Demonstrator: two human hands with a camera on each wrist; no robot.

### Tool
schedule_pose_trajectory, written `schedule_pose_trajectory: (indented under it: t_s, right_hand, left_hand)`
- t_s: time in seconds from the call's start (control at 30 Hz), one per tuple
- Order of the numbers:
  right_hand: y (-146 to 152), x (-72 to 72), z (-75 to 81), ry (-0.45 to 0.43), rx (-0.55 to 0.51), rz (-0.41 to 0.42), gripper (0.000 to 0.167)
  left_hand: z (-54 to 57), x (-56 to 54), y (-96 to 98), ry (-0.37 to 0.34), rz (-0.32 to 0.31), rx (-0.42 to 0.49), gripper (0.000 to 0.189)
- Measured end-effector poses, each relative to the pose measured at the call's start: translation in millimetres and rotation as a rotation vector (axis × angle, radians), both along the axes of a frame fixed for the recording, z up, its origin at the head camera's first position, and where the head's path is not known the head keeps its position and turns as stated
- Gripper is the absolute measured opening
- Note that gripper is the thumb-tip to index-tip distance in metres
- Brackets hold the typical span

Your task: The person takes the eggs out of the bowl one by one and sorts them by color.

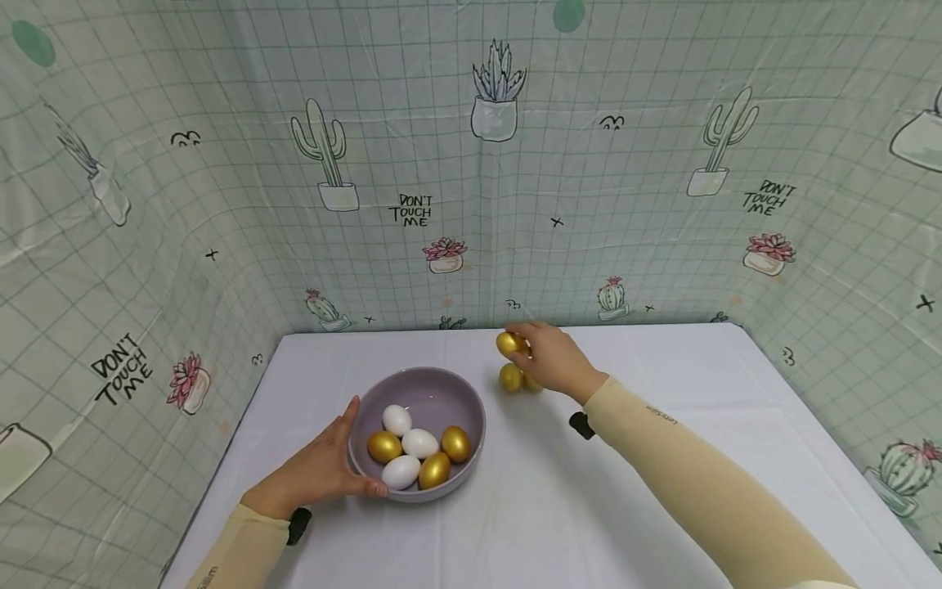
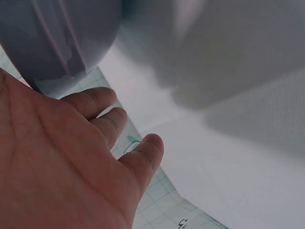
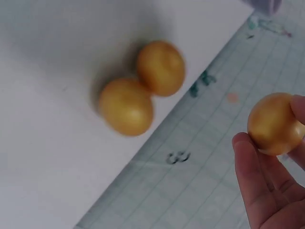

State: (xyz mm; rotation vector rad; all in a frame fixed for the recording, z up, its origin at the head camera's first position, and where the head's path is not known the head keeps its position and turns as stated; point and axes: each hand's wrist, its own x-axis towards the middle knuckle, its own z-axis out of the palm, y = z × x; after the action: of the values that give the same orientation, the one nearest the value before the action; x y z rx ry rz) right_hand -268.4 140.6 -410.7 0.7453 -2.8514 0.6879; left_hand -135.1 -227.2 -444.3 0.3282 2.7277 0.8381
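Observation:
In the head view my left hand (image 1: 324,465) holds the side of a mauve bowl (image 1: 473,401), its thumb along the front rim and its fingers at the left side. Inside the bowl lie three white eggs (image 1: 420,443) and three golden eggs (image 1: 455,443). The bowl's outer wall (image 2: 81,28) shows above my left palm (image 2: 57,157). Past the bowl's right side, my right hand (image 1: 557,357) pinches a golden egg (image 3: 272,125) between thumb and fingers, raised over the table. Two more golden eggs (image 3: 127,107) lie side by side on the cloth beneath it.
A white cloth covers the table (image 1: 589,523). Behind it and at both sides hang sheets (image 1: 412,147) printed with a grid and cacti. The table's back edge runs close behind the right hand. Dark straps (image 1: 298,526) sit at both wrists.

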Motion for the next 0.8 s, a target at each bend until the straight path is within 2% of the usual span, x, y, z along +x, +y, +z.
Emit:
schedule_pose_trajectory:
  t_s: [0.33,0.8]
  right_hand:
    - [46.5,-10.9,-21.6,-0.044,0.026,-0.112,0.042]
    - [67.2,-17.3,-49.4,-0.135,0.070,-0.180,0.041]
  left_hand:
    - [-0.2,-0.6,0.0,0.001,0.000,0.004,0.140]
    - [-0.7,0.0,-0.1,0.000,0.006,-0.004,0.141]
